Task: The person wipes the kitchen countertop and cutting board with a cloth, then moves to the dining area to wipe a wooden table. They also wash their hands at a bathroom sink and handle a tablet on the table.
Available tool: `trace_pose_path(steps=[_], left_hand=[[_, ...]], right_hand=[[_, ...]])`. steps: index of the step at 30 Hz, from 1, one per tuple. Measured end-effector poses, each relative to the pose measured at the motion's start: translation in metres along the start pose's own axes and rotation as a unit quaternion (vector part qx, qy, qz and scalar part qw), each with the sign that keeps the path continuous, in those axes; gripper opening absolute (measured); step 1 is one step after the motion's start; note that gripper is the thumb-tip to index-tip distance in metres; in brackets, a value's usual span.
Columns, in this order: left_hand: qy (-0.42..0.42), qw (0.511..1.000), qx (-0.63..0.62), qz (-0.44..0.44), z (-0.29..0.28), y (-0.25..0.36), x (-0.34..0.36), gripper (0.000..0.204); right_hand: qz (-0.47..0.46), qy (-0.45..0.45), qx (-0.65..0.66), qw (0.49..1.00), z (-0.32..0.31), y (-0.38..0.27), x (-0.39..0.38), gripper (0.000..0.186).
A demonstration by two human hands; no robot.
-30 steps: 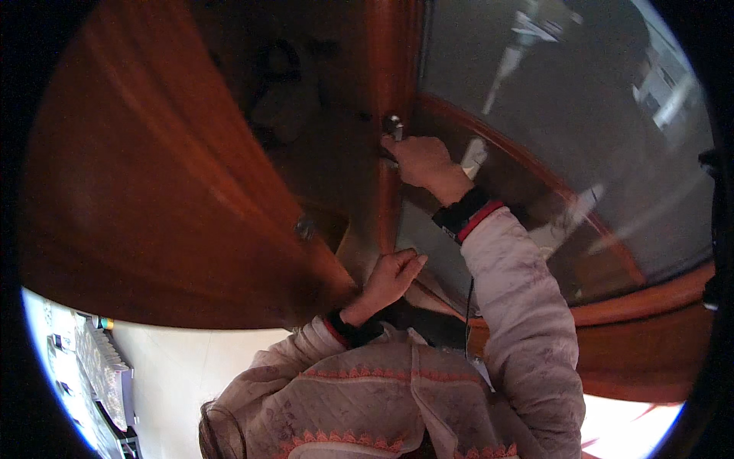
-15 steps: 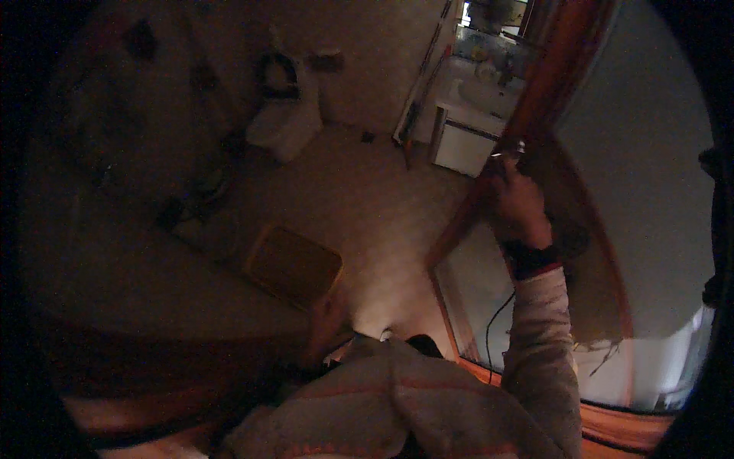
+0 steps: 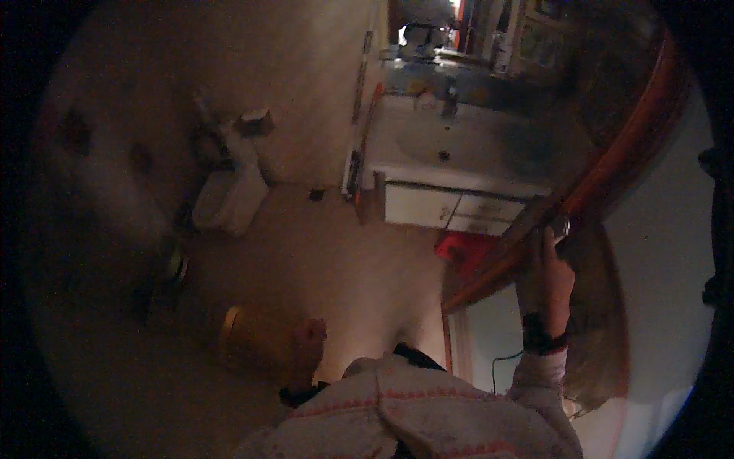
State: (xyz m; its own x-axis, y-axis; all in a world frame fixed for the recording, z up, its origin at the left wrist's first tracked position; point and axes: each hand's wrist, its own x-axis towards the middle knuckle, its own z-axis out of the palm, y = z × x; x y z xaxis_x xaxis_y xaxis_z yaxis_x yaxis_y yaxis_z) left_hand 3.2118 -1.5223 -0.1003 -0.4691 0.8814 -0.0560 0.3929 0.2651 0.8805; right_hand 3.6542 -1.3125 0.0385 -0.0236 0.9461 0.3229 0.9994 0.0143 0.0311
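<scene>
My right hand [image 3: 556, 277] reaches forward to the shiny metal handle [image 3: 563, 227] of a wood-framed door [image 3: 501, 268]. Its fingers are closed on the handle, and one finger lies along the door edge. Low in front of my body, my left hand [image 3: 310, 335] hangs in dim light. Blur and shadow hide how its fingers lie and whether they hold anything. Beside it on the left is a dim object with a yellow rim [image 3: 229, 325], too dark to name surely.
Ahead stands a washbasin [image 3: 447, 145] on a white cabinet [image 3: 413, 205], with a red object [image 3: 466, 249] below. A white toilet [image 3: 229, 199] stands at the far left on the tiled floor [image 3: 329, 260]. A thin dark cable [image 3: 501, 359] hangs near the door.
My view has turned right and moved forward, bringing the washbasin closer. My right hand stays at the door handle, now lower in view. The red object has come into sight.
</scene>
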Motion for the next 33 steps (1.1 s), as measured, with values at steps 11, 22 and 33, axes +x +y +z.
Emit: trace_pose_path(steps=[11, 22, 33], left_hand=[[-0.127, 0.971, 0.036, 0.199, 0.094, 0.049, 0.246, 0.03], [-0.133, 0.864, 0.135, 0.466, 0.196, 0.119, 0.668, 0.025], [-0.035, 0.814, 0.172, 0.553, 0.293, 0.304, 0.956, 0.034]], right_hand=[[0.201, -0.081, -0.038, 0.975, 0.042, -0.003, 0.024, 0.055], [0.178, 0.132, 0.144, 0.964, 0.099, -0.086, 0.105, 0.037], [0.138, 0.008, 0.429, 0.893, 0.201, -0.207, 0.326, 0.018]])
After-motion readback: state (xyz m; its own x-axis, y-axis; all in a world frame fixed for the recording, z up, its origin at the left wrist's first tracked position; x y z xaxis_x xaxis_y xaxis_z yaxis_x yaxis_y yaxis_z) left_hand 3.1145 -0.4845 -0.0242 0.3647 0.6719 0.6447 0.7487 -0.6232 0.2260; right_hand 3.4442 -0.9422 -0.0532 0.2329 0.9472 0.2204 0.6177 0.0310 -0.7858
